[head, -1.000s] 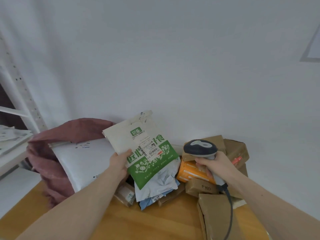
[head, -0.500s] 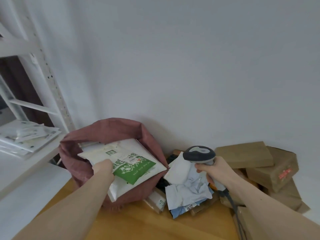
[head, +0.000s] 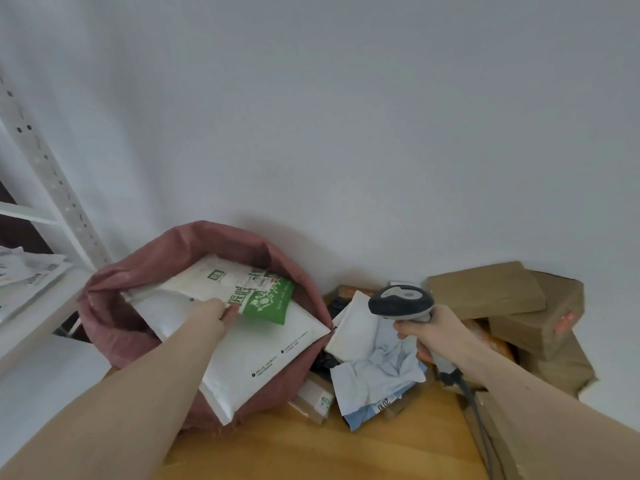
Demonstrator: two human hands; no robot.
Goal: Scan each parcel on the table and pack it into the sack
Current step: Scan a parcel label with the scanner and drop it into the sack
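A dark red sack (head: 159, 258) stands open at the table's back left. Inside its mouth lies a white and green pouch parcel (head: 239, 289) on top of a large white padded mailer (head: 263, 355) that sticks out over the sack's front rim. My left hand (head: 216, 311) reaches into the sack and holds the pouch's near edge between thumb and fingers. My right hand (head: 431, 332) grips a grey handheld barcode scanner (head: 400, 301) above the parcel pile, its cable trailing down to the right.
Between sack and scanner lie crumpled pale blue and white bag parcels (head: 375, 368) and small cartons (head: 315, 398). Brown cardboard boxes (head: 485, 289) stack at the right against the wall. A white shelf (head: 31, 292) with papers stands left. The wooden table (head: 311, 448) shows in front.
My left hand carried the white and green pouch leftward from in front of the scanner and lowered it into the sack. The view turned left; the scanner hand stayed over the pile.
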